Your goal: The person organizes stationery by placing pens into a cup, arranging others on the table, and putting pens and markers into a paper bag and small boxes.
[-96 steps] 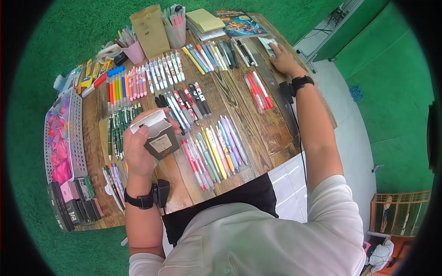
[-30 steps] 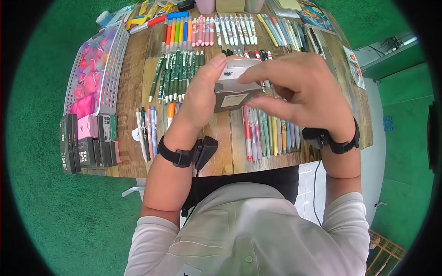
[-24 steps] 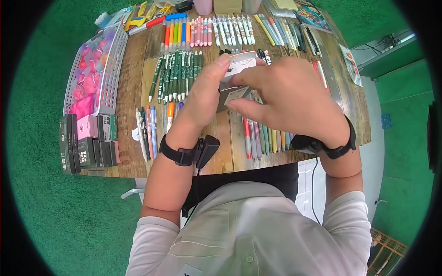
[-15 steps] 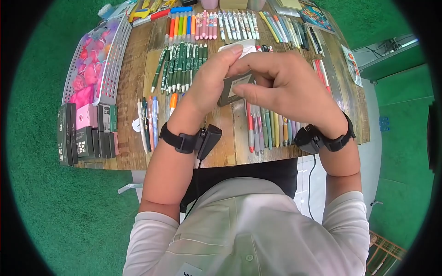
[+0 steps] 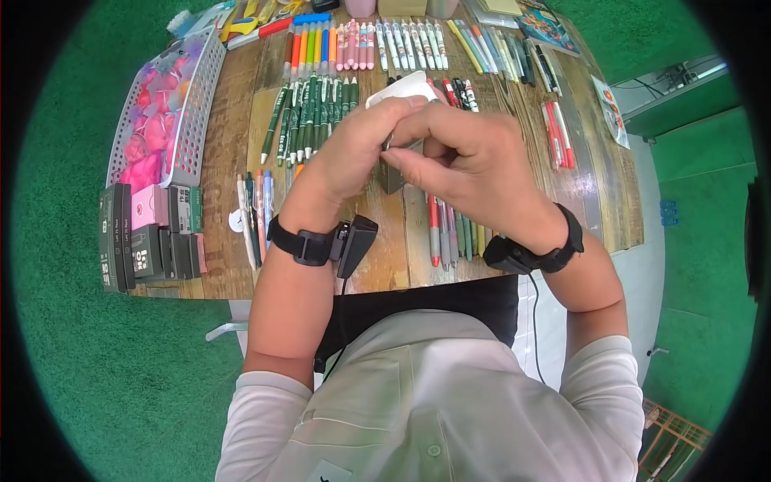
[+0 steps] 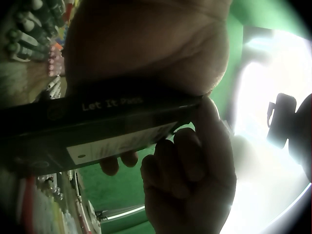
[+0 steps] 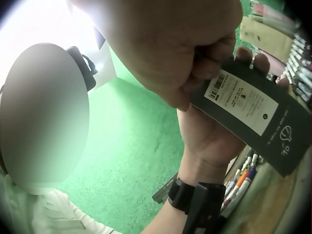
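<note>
A dark box (image 5: 393,178) with a white inner flap (image 5: 401,88) is gripped in my left hand (image 5: 345,157), held up over the table's middle. The left wrist view shows "Let It Pass" printed along one side of the box (image 6: 117,141). My right hand (image 5: 482,165) has its thumb and index finger together at the box's open end, pinching the edge there. In the right wrist view, a white barcode label (image 7: 243,102) covers part of the box face, and left fingertips (image 7: 262,63) show behind it. The box's inside is hidden by the hands.
Rows of pens surround the hands: green pens (image 5: 309,120), white pens (image 5: 411,44), red pens (image 5: 556,135). A white basket (image 5: 189,149) of pink bundles stands at left, stacked small boxes (image 5: 148,233) before it. A flat white packet (image 5: 610,112) lies at the right edge.
My right hand has come from the table's right side to the box. Its index finger went to the opening, then closed with the thumb at the edge. The box has turned in my left hand.
</note>
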The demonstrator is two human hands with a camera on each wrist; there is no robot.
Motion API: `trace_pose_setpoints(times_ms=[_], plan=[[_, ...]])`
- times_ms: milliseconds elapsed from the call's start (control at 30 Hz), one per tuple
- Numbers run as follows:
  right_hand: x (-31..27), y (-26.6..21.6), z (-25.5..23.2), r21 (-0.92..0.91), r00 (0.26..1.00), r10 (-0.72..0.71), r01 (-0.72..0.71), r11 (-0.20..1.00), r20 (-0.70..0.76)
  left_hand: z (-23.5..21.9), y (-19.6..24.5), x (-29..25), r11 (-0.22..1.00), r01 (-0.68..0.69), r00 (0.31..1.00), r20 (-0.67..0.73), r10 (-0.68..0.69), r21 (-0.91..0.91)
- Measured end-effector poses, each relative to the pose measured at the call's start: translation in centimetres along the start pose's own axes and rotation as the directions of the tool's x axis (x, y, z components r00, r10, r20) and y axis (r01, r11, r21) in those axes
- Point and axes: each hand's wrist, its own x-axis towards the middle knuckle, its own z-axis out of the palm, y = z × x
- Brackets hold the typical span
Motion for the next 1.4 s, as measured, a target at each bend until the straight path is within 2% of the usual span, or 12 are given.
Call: trace_pose_setpoints(times_ms=[133, 200, 467, 633, 733, 933, 1067, 1167, 1200, 1267, 1333, 1400], plan=[[0.0, 0.5, 0.3, -0.03, 0.997, -0.077, 0.076, 0.997, -0.021, -0.4, 0.5, -0.2, 0.993, 0.065, 0.995, 0.086, -0.057, -0.095], [0.2, 0.8, 0.1, -0.1, 0.969, -0.244, 0.24, 0.966, -0.038, 0.1, 1.0, -0.2, 0.991, 0.058, 0.996, 0.074, -0.05, -0.117], [0.9, 0.6, -3.5, -0.362, 0.989, -0.127, 0.148, 0.92, 0.081, 0.4, 1.7, -0.5, 0.952, 0.094, 0.996, 0.036, -0.087, -0.29], [0.8, 1.4, -4.4, -0.361, 0.992, -0.08, 0.112, 0.926, 0.101, 0.0, 1.8, -0.6, 0.999, 0.013, 0.998, 0.061, -0.011, -0.043], [0.4, 1.7, -4.3, -0.299, 0.995, -0.071, 0.088, 0.95, 0.069, -0.1, 2.8, -1.2, 0.994, 0.038, 0.996, 0.073, -0.045, 0.102], [-0.3, 1.5, -5.1, 0.032, 0.981, 0.144, -0.15, 0.988, 0.126, -0.6, 3.3, -1.4, 0.97, 0.155, 0.982, 0.078, -0.172, 0.19], [-1.5, 2.5, -7.2, 0.197, 0.96, 0.278, -0.276, 0.941, 0.018, -0.6, 2.5, -0.8, 0.985, 0.079, 0.98, 0.169, -0.105, 0.152], [-2.5, 3.4, -9.2, -0.298, 0.899, 0.435, -0.431, 0.852, -0.056, -0.7, 2.3, -0.7, 0.986, 0.046, 0.984, 0.162, -0.072, 0.159], [-3.1, 4.0, -9.6, -0.304, 0.898, 0.437, -0.433, 0.849, -0.057, -0.7, 2.2, -0.7, 0.987, 0.043, 0.984, 0.166, -0.069, 0.154], [-4.5, 5.6, -10.0, -0.616, 0.846, 0.53, -0.39, 0.684, 0.053, -0.4, 2.2, -0.6, 0.991, 0.046, 0.986, 0.155, -0.066, 0.125], [-5.7, 5.9, -9.7, -0.629, 0.816, 0.574, -0.41, 0.66, 0.071, -0.3, 2.3, -0.5, 0.991, 0.025, 0.986, 0.162, -0.046, 0.132], [-6.7, 6.3, -9.3, -0.663, 0.723, 0.681, -0.455, 0.595, 0.115, -0.3, 2.2, -0.5, 0.993, 0.018, 0.987, 0.158, -0.036, 0.117]])
